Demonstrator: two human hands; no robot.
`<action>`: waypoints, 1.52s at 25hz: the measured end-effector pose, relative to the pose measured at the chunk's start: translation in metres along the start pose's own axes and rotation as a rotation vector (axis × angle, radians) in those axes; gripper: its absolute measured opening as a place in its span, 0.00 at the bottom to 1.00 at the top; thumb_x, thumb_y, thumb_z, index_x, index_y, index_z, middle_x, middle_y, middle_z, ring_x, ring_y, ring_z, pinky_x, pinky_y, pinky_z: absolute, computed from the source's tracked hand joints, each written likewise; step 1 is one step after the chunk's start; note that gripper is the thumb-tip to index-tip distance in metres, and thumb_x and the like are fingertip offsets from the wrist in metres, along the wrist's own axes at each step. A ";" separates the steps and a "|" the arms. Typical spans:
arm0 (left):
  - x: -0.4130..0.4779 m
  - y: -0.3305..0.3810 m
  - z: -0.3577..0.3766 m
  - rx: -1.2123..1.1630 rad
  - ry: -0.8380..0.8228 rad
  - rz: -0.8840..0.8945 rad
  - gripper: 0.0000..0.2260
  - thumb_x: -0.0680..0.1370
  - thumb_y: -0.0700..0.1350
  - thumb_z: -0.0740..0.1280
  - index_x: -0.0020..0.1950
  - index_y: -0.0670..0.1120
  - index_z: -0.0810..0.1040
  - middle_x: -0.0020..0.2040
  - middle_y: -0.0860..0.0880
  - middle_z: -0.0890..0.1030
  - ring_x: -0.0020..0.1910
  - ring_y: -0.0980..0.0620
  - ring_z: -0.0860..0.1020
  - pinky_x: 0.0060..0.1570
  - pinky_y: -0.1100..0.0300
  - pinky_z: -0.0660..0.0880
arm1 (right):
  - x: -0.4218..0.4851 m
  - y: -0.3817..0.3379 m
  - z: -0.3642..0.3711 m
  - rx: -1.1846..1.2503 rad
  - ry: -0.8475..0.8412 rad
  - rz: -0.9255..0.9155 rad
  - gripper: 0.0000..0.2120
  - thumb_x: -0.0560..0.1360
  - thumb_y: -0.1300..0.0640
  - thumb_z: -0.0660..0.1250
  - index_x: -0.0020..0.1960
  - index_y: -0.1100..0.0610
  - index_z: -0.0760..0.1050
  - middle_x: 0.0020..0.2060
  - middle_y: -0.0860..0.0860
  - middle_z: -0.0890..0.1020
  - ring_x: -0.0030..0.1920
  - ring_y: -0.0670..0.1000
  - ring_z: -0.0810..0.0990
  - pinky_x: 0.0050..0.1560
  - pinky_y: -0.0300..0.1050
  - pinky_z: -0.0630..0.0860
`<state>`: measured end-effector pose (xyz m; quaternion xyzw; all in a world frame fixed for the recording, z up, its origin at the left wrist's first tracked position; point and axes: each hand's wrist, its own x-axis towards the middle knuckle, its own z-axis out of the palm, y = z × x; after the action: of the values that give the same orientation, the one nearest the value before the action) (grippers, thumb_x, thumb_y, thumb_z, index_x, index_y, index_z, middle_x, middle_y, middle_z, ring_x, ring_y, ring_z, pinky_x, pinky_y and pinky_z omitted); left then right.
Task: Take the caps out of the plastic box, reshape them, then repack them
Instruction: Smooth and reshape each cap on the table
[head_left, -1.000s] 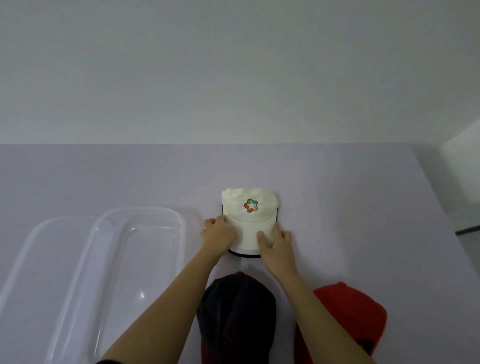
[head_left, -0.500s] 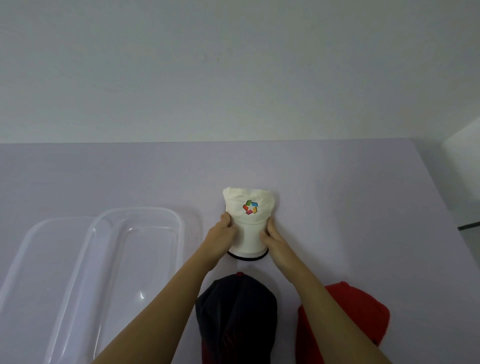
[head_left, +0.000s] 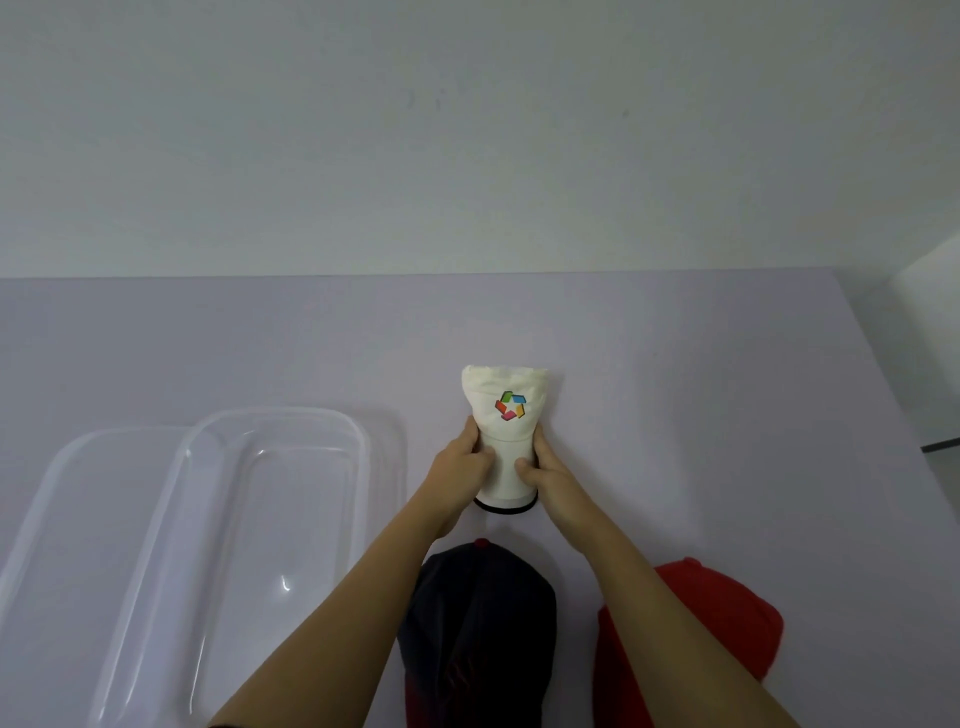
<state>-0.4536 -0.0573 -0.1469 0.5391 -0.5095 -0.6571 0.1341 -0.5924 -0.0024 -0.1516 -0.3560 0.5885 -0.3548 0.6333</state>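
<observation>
A white cap (head_left: 506, 410) with a colourful logo lies on the lilac table (head_left: 701, 415), its brim toward me and bent into a narrow curve. My left hand (head_left: 460, 462) grips the brim's left side and my right hand (head_left: 545, 470) grips its right side, squeezing the two edges together. A dark cap (head_left: 478, 623) with a red button sits near the front edge, between my forearms. To its right, partly behind my right forearm, rests a red cap (head_left: 722, 629). The clear plastic box (head_left: 270, 519) stands with nothing in it at the left.
A clear lid (head_left: 67, 499) lies left of the box, partly under it. A white wall (head_left: 467, 130) rises behind the table. The table's right edge runs diagonally at the far right, with a pale object (head_left: 930, 291) beyond it.
My hands moved from on top of the white cap's brim to its two sides and squeezed it inward. The brim went from flat and wide to tightly curved and narrow.
</observation>
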 end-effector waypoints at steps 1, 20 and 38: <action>-0.001 0.001 0.001 0.021 0.014 -0.004 0.24 0.77 0.43 0.55 0.73 0.55 0.61 0.65 0.52 0.74 0.62 0.50 0.72 0.60 0.54 0.70 | -0.001 0.000 0.000 -0.024 0.005 -0.002 0.27 0.79 0.64 0.56 0.73 0.44 0.54 0.67 0.41 0.69 0.66 0.41 0.69 0.63 0.37 0.69; 0.007 0.061 -0.080 0.331 0.054 0.154 0.11 0.77 0.45 0.66 0.59 0.47 0.76 0.58 0.50 0.79 0.42 0.53 0.81 0.43 0.64 0.75 | 0.023 -0.072 -0.046 -0.618 0.112 -0.202 0.18 0.78 0.52 0.62 0.67 0.50 0.68 0.60 0.46 0.75 0.41 0.46 0.76 0.50 0.45 0.77; 0.021 0.050 -0.067 0.708 0.161 0.293 0.11 0.81 0.48 0.58 0.57 0.43 0.75 0.53 0.45 0.78 0.33 0.55 0.76 0.37 0.70 0.70 | 0.037 -0.066 -0.055 -0.783 0.179 -0.181 0.15 0.75 0.48 0.65 0.55 0.57 0.76 0.53 0.53 0.75 0.48 0.52 0.76 0.47 0.41 0.68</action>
<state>-0.4235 -0.1305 -0.1115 0.5236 -0.7641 -0.3700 0.0717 -0.6477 -0.0685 -0.1157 -0.5882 0.6981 -0.1877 0.3626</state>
